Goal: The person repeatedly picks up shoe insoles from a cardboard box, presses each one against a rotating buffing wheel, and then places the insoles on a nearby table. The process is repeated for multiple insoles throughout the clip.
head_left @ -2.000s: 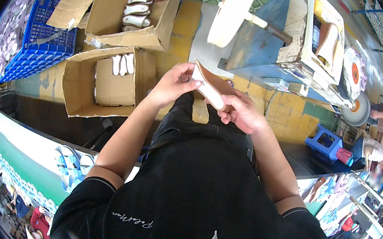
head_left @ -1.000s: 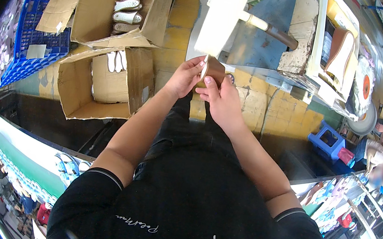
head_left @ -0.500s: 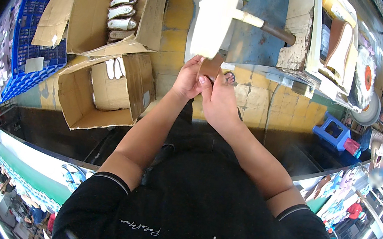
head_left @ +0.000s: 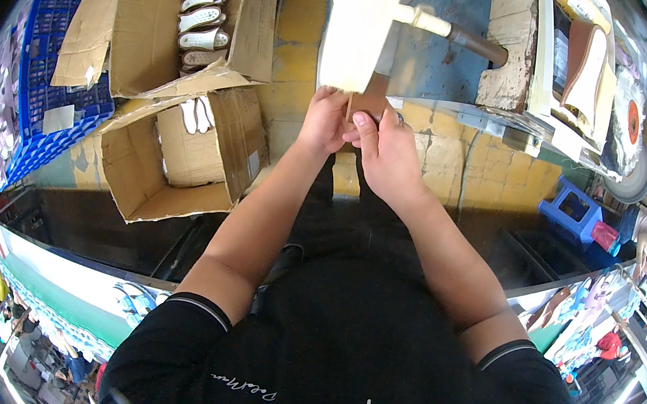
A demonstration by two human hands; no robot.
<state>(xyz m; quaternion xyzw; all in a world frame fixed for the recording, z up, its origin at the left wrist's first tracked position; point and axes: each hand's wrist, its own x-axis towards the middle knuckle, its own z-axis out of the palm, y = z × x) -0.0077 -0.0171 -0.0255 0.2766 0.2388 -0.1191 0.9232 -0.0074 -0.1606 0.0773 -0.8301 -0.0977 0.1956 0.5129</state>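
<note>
The left hand (head_left: 325,122) and right hand (head_left: 387,151) both grip the brown sole (head_left: 369,103), moved up to the white wheel's (head_left: 362,26) lower edge, so work there seems under way.

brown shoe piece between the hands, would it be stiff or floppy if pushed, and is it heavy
The brown shoe piece is probably fairly stiff: its upper part extends beyond the left hand and right hand without visible sagging. It's likely light, being small beside them. Its smooth-looking face might be a little slippery.
</note>
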